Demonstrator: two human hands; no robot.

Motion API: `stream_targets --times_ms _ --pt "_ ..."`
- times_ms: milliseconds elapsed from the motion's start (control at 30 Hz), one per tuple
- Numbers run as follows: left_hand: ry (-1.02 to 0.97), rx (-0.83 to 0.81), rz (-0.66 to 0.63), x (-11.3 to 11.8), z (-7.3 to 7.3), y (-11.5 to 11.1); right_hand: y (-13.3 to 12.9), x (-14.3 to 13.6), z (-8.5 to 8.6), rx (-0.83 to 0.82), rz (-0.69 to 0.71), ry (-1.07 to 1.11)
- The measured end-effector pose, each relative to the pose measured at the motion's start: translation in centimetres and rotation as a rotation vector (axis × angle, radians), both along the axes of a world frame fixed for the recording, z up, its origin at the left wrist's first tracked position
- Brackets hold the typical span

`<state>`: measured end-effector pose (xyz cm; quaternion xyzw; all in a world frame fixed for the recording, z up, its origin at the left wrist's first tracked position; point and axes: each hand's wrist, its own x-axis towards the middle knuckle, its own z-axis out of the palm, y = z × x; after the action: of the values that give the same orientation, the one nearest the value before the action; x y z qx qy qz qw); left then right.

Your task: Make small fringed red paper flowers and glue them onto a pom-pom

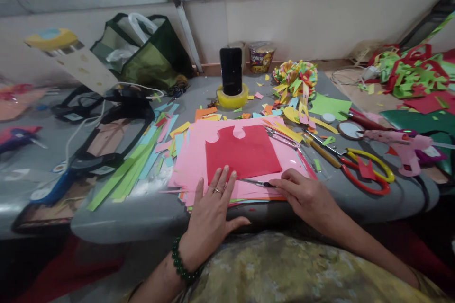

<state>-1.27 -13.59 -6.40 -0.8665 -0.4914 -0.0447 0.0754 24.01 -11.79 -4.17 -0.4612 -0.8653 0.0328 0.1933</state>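
Observation:
A red sheet of paper (245, 154) with notches cut in its top edge lies on a stack of pink paper (192, 151). Flat on the red sheet's lower left corner, my left hand (211, 210) spreads its fingers and holds nothing. My right hand (305, 199) pinches a slim craft knife (261, 183) with a dark grip. Its thin metal end points left along the red sheet's lower edge, towards my left fingers. Metal tweezers (284, 138) rest at the red sheet's upper right.
A phone (231, 71) stands in a yellow tape roll (232, 99) behind the paper. On the right lie red-and-yellow-handled scissors (366, 184) and a pink glue gun (401, 144). Green paper strips (131, 170) lie left, near a black-framed stand (117, 137). Paper scraps surround the stack.

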Motion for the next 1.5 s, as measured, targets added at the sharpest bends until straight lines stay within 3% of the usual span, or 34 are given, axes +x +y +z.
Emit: stream_targets --times_ms 200,500,1267,1500 --pt "-0.023 -0.027 0.011 -0.1 0.2 0.0 0.0 -1.2 0.3 0.047 -0.011 -0.034" --pt "-0.041 -0.045 0.035 -2.6 0.1 -0.8 0.0 -1.2 0.1 0.020 -0.008 -0.015" --pt "-0.043 -0.053 0.076 -2.1 -0.1 -0.9 0.0 -4.8 0.2 -0.008 0.048 -0.029" --pt "-0.013 -0.064 0.083 -1.8 0.5 -0.8 0.0 -5.4 0.2 -0.010 0.045 -0.061"
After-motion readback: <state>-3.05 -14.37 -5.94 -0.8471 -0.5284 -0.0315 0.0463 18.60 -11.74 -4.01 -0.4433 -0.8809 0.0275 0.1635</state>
